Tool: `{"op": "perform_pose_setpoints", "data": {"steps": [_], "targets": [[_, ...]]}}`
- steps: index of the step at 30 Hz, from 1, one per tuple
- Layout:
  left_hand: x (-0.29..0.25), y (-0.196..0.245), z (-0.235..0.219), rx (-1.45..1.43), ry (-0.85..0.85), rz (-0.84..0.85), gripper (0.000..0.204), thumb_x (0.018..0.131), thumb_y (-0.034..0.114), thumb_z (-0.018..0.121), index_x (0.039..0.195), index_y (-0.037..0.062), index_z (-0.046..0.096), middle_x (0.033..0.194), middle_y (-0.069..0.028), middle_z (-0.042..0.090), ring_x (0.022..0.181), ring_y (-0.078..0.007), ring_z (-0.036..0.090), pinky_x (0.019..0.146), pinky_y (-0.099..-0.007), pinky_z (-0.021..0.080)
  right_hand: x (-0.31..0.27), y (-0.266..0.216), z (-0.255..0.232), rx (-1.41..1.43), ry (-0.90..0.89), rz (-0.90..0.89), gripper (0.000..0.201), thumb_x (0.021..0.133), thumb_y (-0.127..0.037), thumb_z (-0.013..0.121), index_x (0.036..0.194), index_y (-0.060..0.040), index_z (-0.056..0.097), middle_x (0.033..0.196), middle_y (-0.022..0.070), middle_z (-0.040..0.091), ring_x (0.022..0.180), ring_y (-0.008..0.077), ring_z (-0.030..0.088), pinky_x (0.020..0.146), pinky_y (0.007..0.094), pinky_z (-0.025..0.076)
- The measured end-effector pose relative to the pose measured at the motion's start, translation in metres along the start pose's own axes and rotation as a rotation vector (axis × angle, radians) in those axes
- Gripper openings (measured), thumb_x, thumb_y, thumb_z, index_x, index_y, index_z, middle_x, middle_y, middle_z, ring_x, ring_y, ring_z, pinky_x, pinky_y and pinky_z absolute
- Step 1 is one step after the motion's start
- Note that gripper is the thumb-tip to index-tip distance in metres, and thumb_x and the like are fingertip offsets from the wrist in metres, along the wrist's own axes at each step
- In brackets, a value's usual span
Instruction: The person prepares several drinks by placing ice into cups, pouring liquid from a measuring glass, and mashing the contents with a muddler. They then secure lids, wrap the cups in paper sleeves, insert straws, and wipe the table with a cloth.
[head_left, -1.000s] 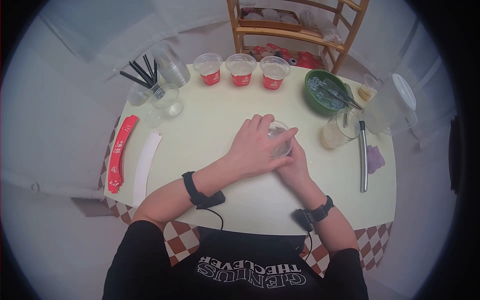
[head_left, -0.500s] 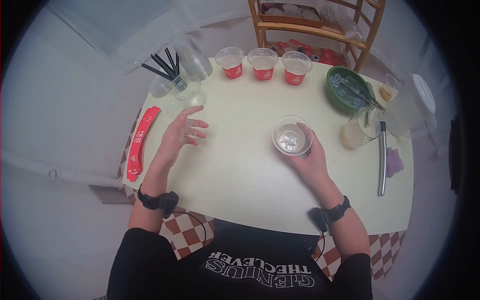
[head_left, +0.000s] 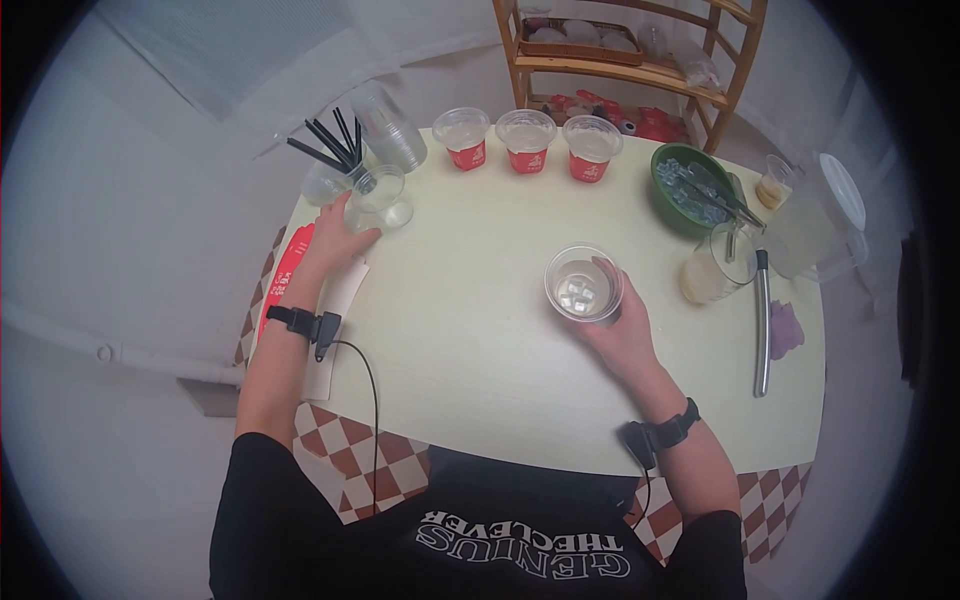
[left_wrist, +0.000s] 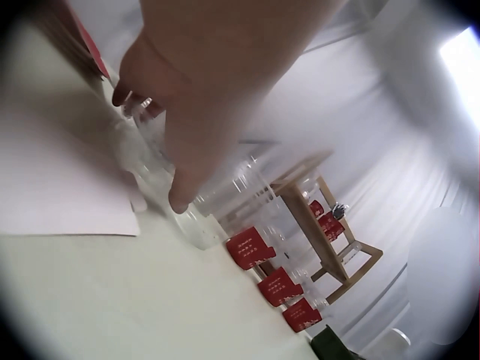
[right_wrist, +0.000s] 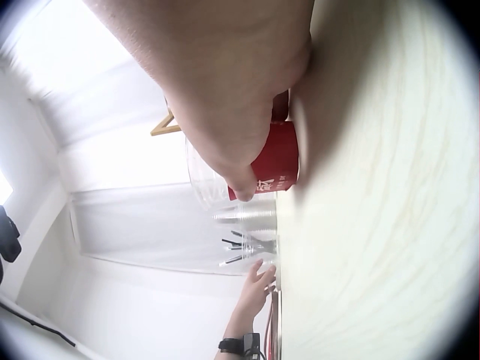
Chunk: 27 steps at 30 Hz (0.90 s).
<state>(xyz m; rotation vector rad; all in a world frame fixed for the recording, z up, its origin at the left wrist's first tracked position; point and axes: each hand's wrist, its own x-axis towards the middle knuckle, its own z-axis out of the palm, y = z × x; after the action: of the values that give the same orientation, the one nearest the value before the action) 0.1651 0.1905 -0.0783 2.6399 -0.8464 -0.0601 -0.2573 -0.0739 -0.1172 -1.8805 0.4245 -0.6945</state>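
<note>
From the head view I read the left side first: the left hand (head_left: 333, 245) is right at the clear lids (head_left: 380, 195), which lie just ahead of its fingertips and slightly to the right. Its thumb and fingers are spread apart around the near edge; whether they touch the plastic I cannot tell, even from the left wrist view. The left arm is by far the nearer one to them.

The right hand (head_left: 622, 335) is well apart, across the tabletop (head_left: 470, 350), with fingers and thumb wrapped round a cup (head_left: 582, 290). I see that cup upright, its long axis vertical and its open mouth facing up; the right wrist view shows its red sleeve (right_wrist: 279, 161) and its base at or close to the surface.

Under my left forearm lie red strips (head_left: 285, 268) and a white strip (head_left: 345, 288). Beyond the lids stand black straws (head_left: 335, 145) and a leaning cup stack (head_left: 395, 130). Three sleeved cups (head_left: 527, 140) line the far edge. To the right are a green bowl (head_left: 668, 210), a jug (head_left: 706, 278), a metal rod (head_left: 762, 335) and a purple cloth (head_left: 787, 330). Behind is a wooden shelf (head_left: 590, 66); below, a checked floor (head_left: 380, 460).
</note>
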Motion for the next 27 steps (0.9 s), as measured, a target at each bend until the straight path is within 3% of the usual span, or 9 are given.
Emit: {"op": "perform_pose_setpoints", "data": {"steps": [8,15,17,19,20,22,23,25,27], "targets": [[0.009,-0.012,0.01,0.015,-0.016,0.025,0.089,0.079,0.041,0.09,0.156,0.0106,0.056,0.148,-0.027,0.053,0.14,-0.0423,0.055,0.117,-0.0467,0.049,0.0,-0.002,-0.001,-0.013,-0.016,0.008,0.079,0.083,-0.017,0.093,0.149,0.0002,0.054,0.141,0.0166,0.067,0.133,0.0286,0.066,0.114,0.0397,0.052],[-0.008,-0.01,0.002,0.013,0.038,0.111,0.087,0.079,0.044,0.089,0.153,0.0095,0.059,0.144,-0.0277,0.059,0.138,-0.0426,0.056,0.118,-0.0499,0.046,-0.001,-0.001,-0.001,-0.054,0.009,0.009,0.079,0.083,-0.019,0.093,0.149,-0.0008,0.054,0.142,0.017,0.066,0.133,0.0303,0.065,0.114,0.0399,0.052],[-0.016,-0.013,-0.001,0.053,0.151,0.166,0.074,0.083,0.04,0.087,0.144,0.0066,0.064,0.139,-0.0268,0.062,0.133,-0.0417,0.059,0.114,-0.0508,0.048,-0.001,0.002,-0.001,-0.079,0.001,-0.061,0.083,0.082,-0.019,0.093,0.152,-0.0012,0.052,0.146,0.0181,0.063,0.135,0.0319,0.064,0.115,0.0404,0.052],[-0.031,-0.006,-0.01,0.149,0.121,0.186,0.059,0.088,0.037,0.084,0.134,0.003,0.068,0.128,-0.0236,0.068,0.121,-0.0389,0.065,0.102,-0.0491,0.053,-0.003,0.003,0.0,-0.105,0.023,-0.034,0.088,0.081,-0.019,0.094,0.155,-0.0018,0.049,0.147,0.0189,0.062,0.136,0.0322,0.063,0.116,0.0407,0.051],[-0.04,0.009,-0.017,0.137,0.104,0.205,0.059,0.088,0.037,0.084,0.134,0.003,0.068,0.128,-0.0236,0.068,0.121,-0.0389,0.065,0.102,-0.0491,0.053,-0.002,0.002,-0.001,-0.116,0.015,-0.041,0.093,0.081,-0.019,0.094,0.158,-0.0024,0.045,0.149,0.0198,0.061,0.137,0.0325,0.062,0.116,0.0409,0.051],[-0.061,0.039,-0.035,0.101,-0.205,0.047,0.05,0.091,0.034,0.082,0.126,0.0016,0.069,0.116,-0.017,0.07,0.107,-0.0312,0.067,0.089,-0.0443,0.054,-0.003,0.0,-0.002,-0.071,0.012,0.002,0.098,0.08,-0.02,0.095,0.161,-0.0028,0.041,0.15,0.0204,0.06,0.139,0.0329,0.061,0.117,0.0409,0.05],[-0.069,0.053,-0.036,0.098,-0.214,0.052,0.05,0.091,0.034,0.082,0.126,0.0016,0.069,0.116,-0.017,0.07,0.107,-0.0312,0.067,0.089,-0.0443,0.054,-0.003,-0.001,-0.001,-0.013,-0.005,0.028,0.104,0.079,-0.021,0.096,0.163,-0.0032,0.037,0.151,0.0211,0.059,0.14,0.0333,0.06,0.118,0.041,0.049],[-0.086,0.086,-0.029,-0.152,-0.515,0.121,0.042,0.092,0.029,0.083,0.121,0.0028,0.068,0.108,-0.0069,0.07,0.103,-0.0167,0.063,0.082,-0.0324,0.049,-0.005,-0.003,-0.002,0.017,0.006,0.008,0.108,0.078,-0.023,0.097,0.164,-0.0032,0.035,0.152,0.0217,0.057,0.142,0.0342,0.058,0.12,0.042,0.048],[-0.104,0.131,-0.019,-0.231,-0.576,0.199,0.044,0.092,0.027,0.083,0.125,0.0033,0.067,0.111,-0.0065,0.069,0.105,-0.0163,0.063,0.084,-0.0324,0.049,-0.004,-0.005,-0.002,0.043,0.016,-0.019,0.111,0.078,-0.025,0.097,0.166,-0.0032,0.033,0.154,0.0224,0.055,0.144,0.035,0.055,0.122,0.0429,0.046]]}}
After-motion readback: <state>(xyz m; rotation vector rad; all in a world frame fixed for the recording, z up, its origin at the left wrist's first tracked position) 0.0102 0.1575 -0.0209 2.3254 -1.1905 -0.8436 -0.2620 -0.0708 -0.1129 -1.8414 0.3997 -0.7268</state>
